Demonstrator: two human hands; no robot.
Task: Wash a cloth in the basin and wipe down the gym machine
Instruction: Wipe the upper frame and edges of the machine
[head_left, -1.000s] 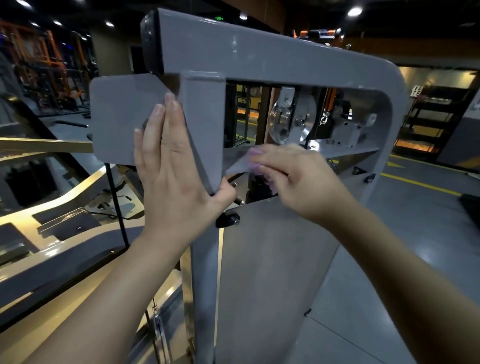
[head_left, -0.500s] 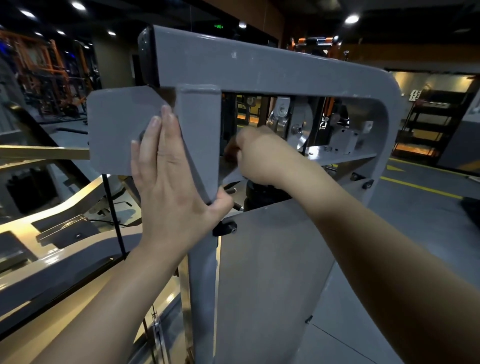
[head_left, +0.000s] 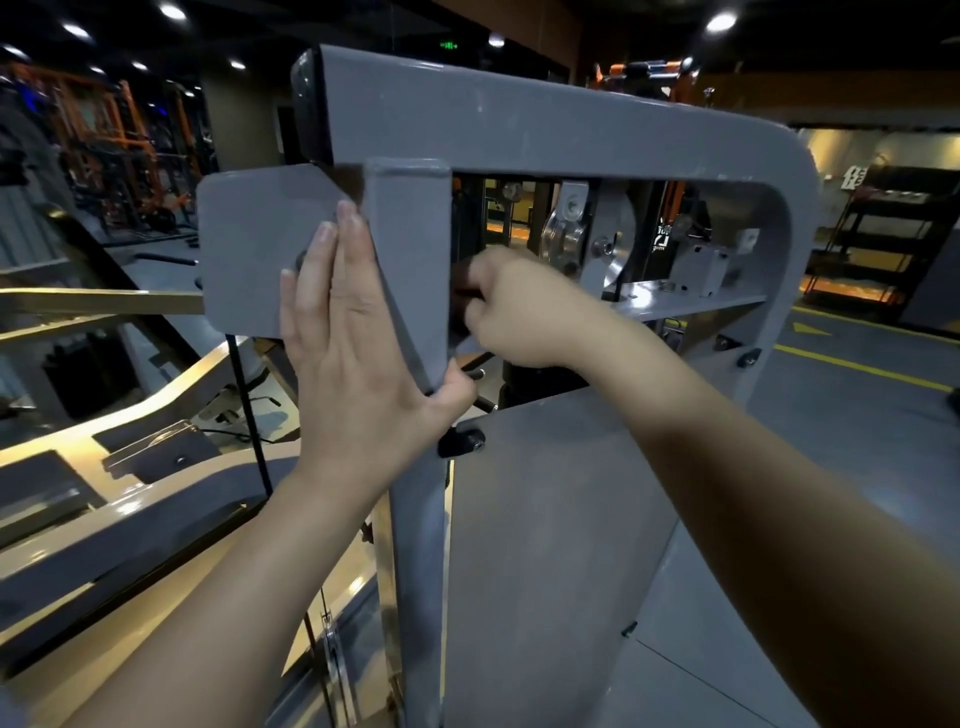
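Left hand (head_left: 358, 353) lay flat on gray machine (head_left: 545, 130), fingers straight and together against plate (head_left: 244, 244), thumb hooked under post (head_left: 410, 260). Right hand (head_left: 524, 312) reached into frame opening right of post, fingers curled inward; cloth hidden, grip could not be told. Pulley (head_left: 576, 234) just beyond right knuckles.

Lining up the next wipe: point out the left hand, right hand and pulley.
left hand (head_left: 353, 358), head view, back of the hand.
right hand (head_left: 524, 306), head view, back of the hand.
pulley (head_left: 563, 244), head view, silver wheel's rim.
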